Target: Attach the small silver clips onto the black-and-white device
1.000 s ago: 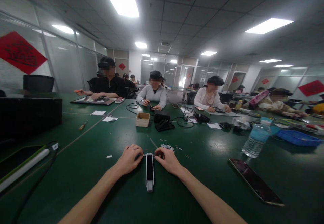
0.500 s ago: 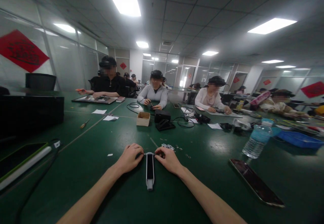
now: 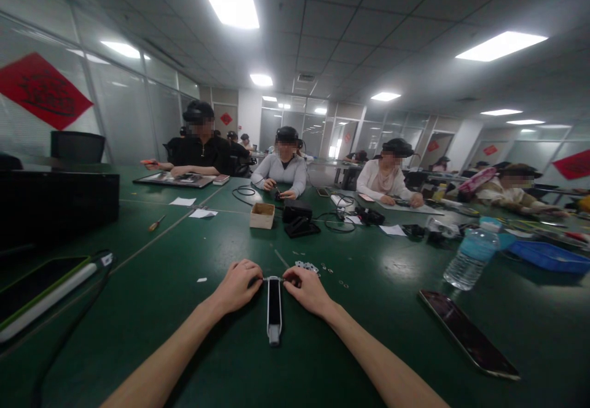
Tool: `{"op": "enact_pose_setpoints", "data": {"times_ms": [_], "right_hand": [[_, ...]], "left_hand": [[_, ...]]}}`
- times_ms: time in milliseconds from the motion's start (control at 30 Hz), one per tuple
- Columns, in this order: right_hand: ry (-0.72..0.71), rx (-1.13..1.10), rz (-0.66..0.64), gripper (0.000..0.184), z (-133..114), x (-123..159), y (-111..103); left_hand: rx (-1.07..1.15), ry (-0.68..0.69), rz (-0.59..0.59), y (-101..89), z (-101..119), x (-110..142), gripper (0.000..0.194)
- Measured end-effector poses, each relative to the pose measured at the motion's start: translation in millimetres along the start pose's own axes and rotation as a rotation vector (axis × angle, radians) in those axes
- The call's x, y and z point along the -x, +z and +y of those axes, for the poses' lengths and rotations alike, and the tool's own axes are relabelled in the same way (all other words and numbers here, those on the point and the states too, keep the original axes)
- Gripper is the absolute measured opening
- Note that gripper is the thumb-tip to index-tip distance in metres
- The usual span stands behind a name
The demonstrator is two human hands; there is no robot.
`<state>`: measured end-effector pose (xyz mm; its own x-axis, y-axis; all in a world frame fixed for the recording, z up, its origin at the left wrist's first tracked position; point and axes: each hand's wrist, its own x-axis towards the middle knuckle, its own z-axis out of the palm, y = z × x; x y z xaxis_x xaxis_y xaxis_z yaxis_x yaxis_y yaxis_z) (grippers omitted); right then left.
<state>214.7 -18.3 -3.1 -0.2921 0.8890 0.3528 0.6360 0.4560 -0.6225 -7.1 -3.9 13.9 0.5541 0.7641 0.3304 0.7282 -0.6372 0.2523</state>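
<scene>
Two bare hands meet the upper end of a long, narrow, white-rimmed device with a black face and pale grey tip [image 3: 274,303], which lies lengthwise on the dark green tabletop [image 3: 221,365] at lower centre of the frame. The left hand [image 3: 237,286] and right hand [image 3: 308,288] sit apart, one either side, fingers curled inward; I cannot tell whether their fingertips are clamped on it, since the contact is too small to read. Even, light pressure from both sides would probably serve best, wrists low and the device flat. Small silvery flat pieces [image 3: 306,266] lie just beyond the right hand, so sideways sweeps risk scattering them.
</scene>
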Motion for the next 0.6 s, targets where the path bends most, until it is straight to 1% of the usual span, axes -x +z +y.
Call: {"op": "enact_pose_setpoints", "data": {"times_ms": [200,400,600], "right_hand": [[-0.004,0.009,0.001,0.015,0.5,-1.1,1.1],[0.018,0.007,0.016,0.014,2.3,-1.3,2.6],[0.009,-0.009,0.018,0.015,1.7,-1.1,1.8]], "left_hand": [[0.008,-0.001,0.008,0.6,-0.8,0.1,0.019],[-0.005,-0.025,-0.021,1.4,-0.8,-0.2,0.018],[0.008,-0.025,-0.028,-1.1,0.9,0.1,0.02]]}}
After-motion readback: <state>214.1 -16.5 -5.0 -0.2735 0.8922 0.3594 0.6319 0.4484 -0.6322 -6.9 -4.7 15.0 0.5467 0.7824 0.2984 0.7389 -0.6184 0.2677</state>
